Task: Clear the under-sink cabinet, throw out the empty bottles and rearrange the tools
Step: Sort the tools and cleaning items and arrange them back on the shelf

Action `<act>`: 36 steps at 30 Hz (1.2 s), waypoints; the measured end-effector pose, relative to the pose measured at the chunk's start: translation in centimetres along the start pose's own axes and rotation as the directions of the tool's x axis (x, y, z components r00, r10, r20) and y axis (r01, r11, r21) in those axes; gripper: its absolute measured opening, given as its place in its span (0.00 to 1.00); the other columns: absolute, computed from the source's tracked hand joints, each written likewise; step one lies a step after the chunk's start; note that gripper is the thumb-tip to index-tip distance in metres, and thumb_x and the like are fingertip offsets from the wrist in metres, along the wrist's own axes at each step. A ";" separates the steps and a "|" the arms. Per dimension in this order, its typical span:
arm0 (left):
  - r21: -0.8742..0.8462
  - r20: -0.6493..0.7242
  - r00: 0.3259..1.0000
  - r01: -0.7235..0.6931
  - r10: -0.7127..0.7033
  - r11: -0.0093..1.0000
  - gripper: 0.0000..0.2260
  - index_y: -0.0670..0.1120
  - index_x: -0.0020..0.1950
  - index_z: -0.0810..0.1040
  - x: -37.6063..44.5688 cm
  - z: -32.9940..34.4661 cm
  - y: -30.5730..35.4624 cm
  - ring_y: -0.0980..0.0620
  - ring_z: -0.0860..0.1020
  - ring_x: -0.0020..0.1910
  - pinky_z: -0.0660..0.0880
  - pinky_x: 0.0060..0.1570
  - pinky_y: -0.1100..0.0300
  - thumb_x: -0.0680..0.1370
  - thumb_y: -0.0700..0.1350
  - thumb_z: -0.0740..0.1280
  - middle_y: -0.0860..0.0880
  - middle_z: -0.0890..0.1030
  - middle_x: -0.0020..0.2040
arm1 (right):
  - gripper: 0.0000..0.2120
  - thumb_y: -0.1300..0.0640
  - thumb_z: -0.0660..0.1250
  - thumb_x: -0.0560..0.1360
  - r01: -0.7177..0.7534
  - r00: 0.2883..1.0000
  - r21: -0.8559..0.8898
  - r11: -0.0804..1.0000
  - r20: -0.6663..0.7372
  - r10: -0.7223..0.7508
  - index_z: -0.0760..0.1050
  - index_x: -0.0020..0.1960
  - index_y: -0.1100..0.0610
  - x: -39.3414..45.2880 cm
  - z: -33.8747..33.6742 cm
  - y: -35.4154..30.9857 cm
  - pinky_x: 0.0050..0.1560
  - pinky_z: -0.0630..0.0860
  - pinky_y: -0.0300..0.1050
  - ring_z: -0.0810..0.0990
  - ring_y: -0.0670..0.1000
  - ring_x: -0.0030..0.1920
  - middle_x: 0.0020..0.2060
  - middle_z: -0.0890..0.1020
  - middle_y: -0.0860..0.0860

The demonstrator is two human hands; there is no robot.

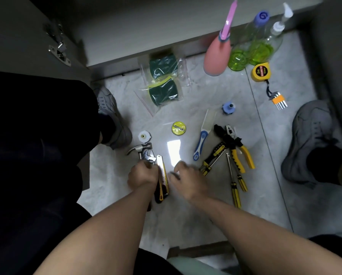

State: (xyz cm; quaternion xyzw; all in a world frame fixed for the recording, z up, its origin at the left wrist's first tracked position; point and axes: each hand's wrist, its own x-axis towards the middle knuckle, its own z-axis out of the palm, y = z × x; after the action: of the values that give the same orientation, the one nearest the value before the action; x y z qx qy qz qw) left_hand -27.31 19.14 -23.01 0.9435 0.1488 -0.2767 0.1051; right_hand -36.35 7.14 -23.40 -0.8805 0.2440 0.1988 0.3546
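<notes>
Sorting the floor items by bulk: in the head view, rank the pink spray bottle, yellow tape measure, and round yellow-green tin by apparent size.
1. pink spray bottle
2. yellow tape measure
3. round yellow-green tin
The last two look close; wide-angle distortion leaves their order unsure.

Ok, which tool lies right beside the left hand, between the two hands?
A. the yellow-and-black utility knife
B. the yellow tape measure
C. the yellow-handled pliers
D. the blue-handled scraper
A: the yellow-and-black utility knife lies on the floor against the left hand, with the right hand on its other side.

We see yellow-handled pliers [236, 147] and screwdrivers [234, 187] lying flat on the floor, and bottles [251, 44] upright beside the cabinet.
</notes>
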 end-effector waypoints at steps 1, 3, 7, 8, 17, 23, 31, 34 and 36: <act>-0.050 -0.014 1.000 -0.012 0.011 0.999 0.10 0.49 0.49 0.82 0.0 -0.2 0.8 0.41 0.81 0.52 0.76 0.49 0.57 0.75 0.53 0.66 0.45 0.83 0.49 | 0.14 0.42 0.60 0.80 0.017 1.000 -0.021 1.000 -0.017 -0.018 0.71 0.46 0.52 0.1 -1.4 1.0 0.38 0.70 0.46 0.81 0.58 0.45 0.42 0.81 0.52; -0.129 -0.022 0.995 -0.095 0.093 0.987 0.07 0.51 0.47 0.81 -0.2 -0.5 2.8 0.42 0.81 0.52 0.74 0.47 0.58 0.76 0.51 0.65 0.46 0.84 0.49 | 0.13 0.44 0.58 0.81 -0.004 0.998 -0.068 0.998 -0.063 -0.001 0.69 0.44 0.52 0.6 -4.5 3.5 0.37 0.66 0.47 0.81 0.59 0.43 0.41 0.82 0.53; -0.145 0.073 0.938 -0.327 0.340 0.934 0.05 0.52 0.44 0.80 -2.0 0.7 7.1 0.45 0.81 0.48 0.75 0.46 0.59 0.74 0.50 0.64 0.50 0.84 0.47 | 0.05 0.49 0.64 0.79 -0.163 0.946 -0.065 0.985 -0.292 0.137 0.73 0.51 0.50 1.5 -10.1 9.4 0.40 0.72 0.48 0.79 0.55 0.49 0.48 0.80 0.51; -0.135 0.115 0.904 -0.397 0.412 0.908 0.05 0.52 0.44 0.79 -2.6 1.4 8.0 0.47 0.81 0.47 0.77 0.48 0.58 0.73 0.50 0.64 0.52 0.84 0.45 | 0.09 0.48 0.66 0.78 -0.208 0.935 -0.071 0.975 -0.309 0.177 0.73 0.55 0.51 1.6 -10.8 10.7 0.43 0.73 0.49 0.78 0.55 0.53 0.52 0.78 0.51; 0.279 0.345 0.619 -0.785 0.706 0.552 0.23 0.50 0.62 0.70 -4.8 7.9 9.7 0.42 0.77 0.56 0.71 0.42 0.53 0.73 0.58 0.72 0.48 0.72 0.61 | 0.28 0.35 0.71 0.69 -0.373 0.921 0.007 0.928 -0.119 0.371 0.69 0.60 0.51 -0.1 -10.8 16.1 0.45 0.71 0.49 0.78 0.56 0.55 0.56 0.74 0.51; 0.331 0.365 0.587 -0.807 0.722 0.489 0.20 0.48 0.62 0.70 -4.7 7.9 11.6 0.41 0.79 0.51 0.68 0.38 0.54 0.73 0.53 0.68 0.47 0.75 0.59 | 0.30 0.28 0.63 0.62 -0.369 0.922 -0.023 0.929 -0.138 0.363 0.68 0.52 0.49 0.2 -12.0 16.2 0.42 0.69 0.47 0.77 0.54 0.46 0.49 0.73 0.47; 0.340 0.512 0.369 -0.916 0.776 0.212 0.24 0.51 0.71 0.68 -5.1 7.2 15.1 0.44 0.75 0.58 0.78 0.46 0.49 0.76 0.40 0.67 0.48 0.70 0.63 | 0.28 0.41 0.74 0.70 -0.460 0.864 0.077 0.885 -0.191 0.465 0.70 0.60 0.56 0.4 -13.1 17.9 0.43 0.72 0.48 0.79 0.60 0.55 0.58 0.74 0.55; 0.343 0.527 0.277 -0.934 0.804 0.097 0.23 0.52 0.71 0.69 -4.9 6.8 14.6 0.45 0.71 0.61 0.77 0.44 0.50 0.77 0.39 0.65 0.47 0.69 0.64 | 0.17 0.46 0.70 0.75 -0.263 0.896 0.029 0.964 -0.364 0.255 0.69 0.58 0.53 -0.7 -13.2 18.0 0.39 0.67 0.46 0.78 0.55 0.49 0.54 0.71 0.51; 0.331 0.529 0.229 -0.942 0.817 0.050 0.23 0.52 0.71 0.69 -4.5 6.5 14.0 0.45 0.69 0.62 0.76 0.47 0.50 0.77 0.37 0.64 0.48 0.68 0.64 | 0.13 0.45 0.64 0.78 -0.079 0.951 -0.090 0.993 -0.305 0.048 0.69 0.58 0.50 -1.3 -12.8 17.4 0.39 0.66 0.46 0.77 0.54 0.48 0.54 0.72 0.49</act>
State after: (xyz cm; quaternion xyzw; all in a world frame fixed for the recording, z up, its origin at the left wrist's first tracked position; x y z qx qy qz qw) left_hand -29.42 3.25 -24.25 0.7741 -0.5691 -0.2747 -0.0379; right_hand -45.05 -12.65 -23.34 -0.9091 0.3131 0.0853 0.2613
